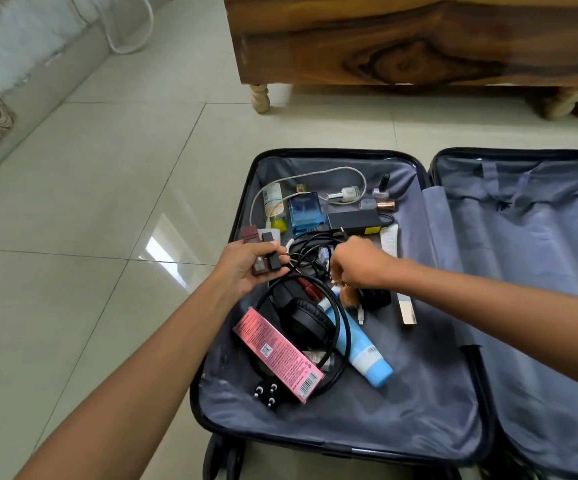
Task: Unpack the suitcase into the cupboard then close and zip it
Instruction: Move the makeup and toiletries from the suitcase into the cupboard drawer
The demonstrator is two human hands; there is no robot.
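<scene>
Two bare forearms enter from the lower edge, without sleeves, watch or bracelet in view. The left hand (246, 268) and right hand (360, 263) wear no gloves. The fingers (273, 252) look slender; whether they carry rings cannot be told.

**Both arms out front, left grip loaded, right grip pinching low**

Left hand (246, 265) is palm-up-ish, forearm running in from the bottom left, fingers (273, 252) curled over so the grip is closed on a couple of small sticks. Right hand (358, 261) sits just right of that grip, knuckles up, wrist bent down, fingertips bunched in a pinch. Can't tell what, if anything, it's got. Right forearm stretches in from the right edge. Both bare.
</scene>
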